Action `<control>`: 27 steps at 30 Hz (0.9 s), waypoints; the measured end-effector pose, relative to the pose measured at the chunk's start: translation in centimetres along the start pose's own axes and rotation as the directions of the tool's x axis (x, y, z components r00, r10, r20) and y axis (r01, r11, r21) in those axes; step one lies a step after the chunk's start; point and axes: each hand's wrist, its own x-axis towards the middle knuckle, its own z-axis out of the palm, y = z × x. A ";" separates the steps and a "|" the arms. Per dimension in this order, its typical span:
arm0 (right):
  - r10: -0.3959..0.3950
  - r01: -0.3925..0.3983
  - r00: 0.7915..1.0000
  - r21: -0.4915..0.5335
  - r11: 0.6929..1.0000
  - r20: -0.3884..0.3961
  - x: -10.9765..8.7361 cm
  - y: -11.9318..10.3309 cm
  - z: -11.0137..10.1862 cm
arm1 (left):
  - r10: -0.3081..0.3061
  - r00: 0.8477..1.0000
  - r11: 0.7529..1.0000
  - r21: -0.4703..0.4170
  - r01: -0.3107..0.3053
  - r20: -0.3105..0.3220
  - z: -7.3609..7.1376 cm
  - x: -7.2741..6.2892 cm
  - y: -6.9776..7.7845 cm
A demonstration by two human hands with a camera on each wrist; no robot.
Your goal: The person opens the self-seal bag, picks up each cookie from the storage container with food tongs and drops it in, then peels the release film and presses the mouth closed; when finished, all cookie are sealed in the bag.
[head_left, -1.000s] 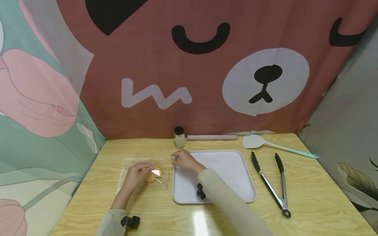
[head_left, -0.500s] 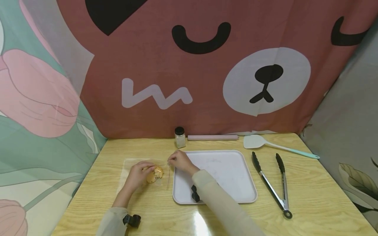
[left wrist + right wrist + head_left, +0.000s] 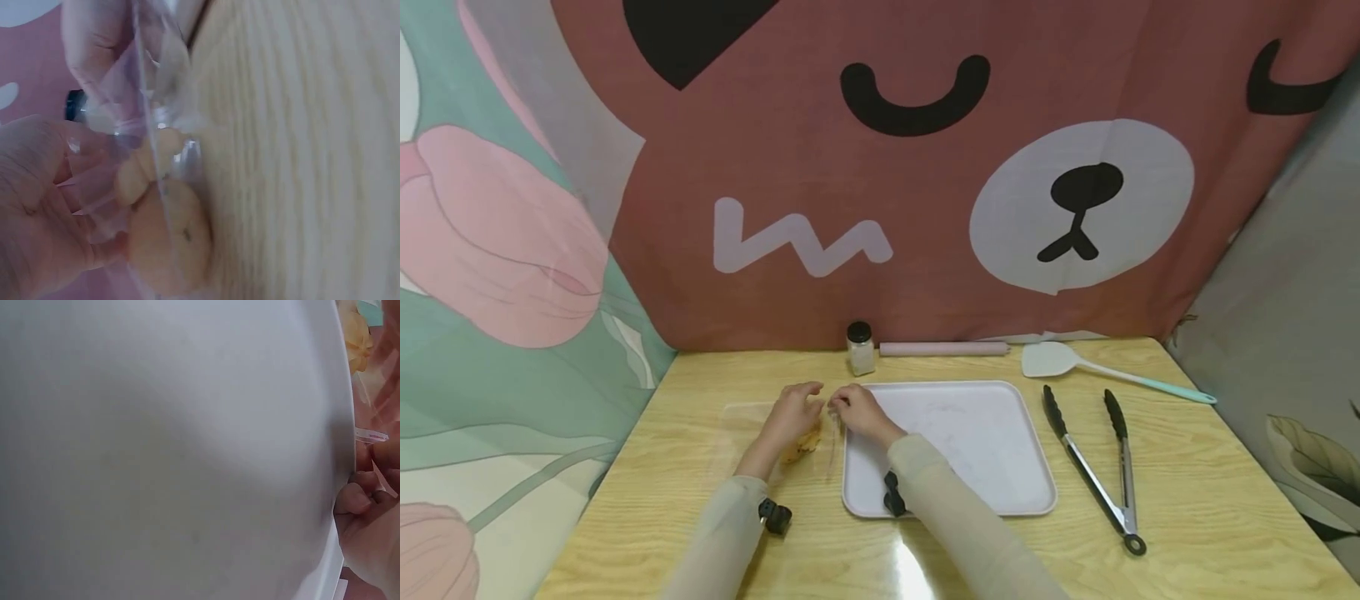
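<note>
A clear plastic bag (image 3: 741,417) lies on the table left of the tray. Inside are tan, round, biscuit-like pieces (image 3: 169,237), partly covered by my left hand in the head view. At the bag's right edge, my right hand (image 3: 859,411) pinches the plastic; a clear strip with a pink line (image 3: 372,435) shows by its fingers in the right wrist view. My left hand (image 3: 793,414) is over the bag with thumb and fingers apart, close to the right hand. In the left wrist view its fingers (image 3: 109,247) lie beside the plastic, not visibly gripping it.
A white tray (image 3: 955,450) sits under my right forearm. Behind it stand a black-lidded jar (image 3: 861,354) and a pale pink rod (image 3: 943,349). To the right lie a white spatula (image 3: 1049,360) with a mint handle and black-tipped tongs (image 3: 1078,462). A printed curtain backs the table.
My left hand has let go of the bag near the biscuit-like pieces and moved right and away from me, toward the right hand. My right hand's fingers have closed on the bag's edge.
</note>
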 end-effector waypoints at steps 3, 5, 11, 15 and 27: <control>0.004 -0.004 1.000 0.004 1.000 -0.001 0.0 -0.1 0.1 | -0.006 1.000 0.999 0.045 0.006 0.015 0.4 0.6 -0.3; 0.006 -0.006 1.000 0.007 1.000 -0.004 0.0 -0.1 0.1 | -0.002 1.000 0.999 0.041 0.002 0.012 0.5 0.9 -0.5; 0.012 -0.011 0.999 0.021 1.000 -0.033 -0.1 -0.2 0.0 | 0.028 1.000 0.999 0.017 -0.028 -0.003 0.9 1.3 -0.6; 0.029 -0.027 0.998 0.032 0.999 -0.059 -0.2 -0.1 -0.2 | 0.026 0.999 1.000 -0.010 -0.027 -0.019 1.0 1.2 -0.5; -0.049 0.062 0.987 0.086 0.994 -0.151 -0.6 -0.7 -0.8 | 0.027 0.999 0.998 -0.052 -0.028 -0.017 0.8 1.0 -0.6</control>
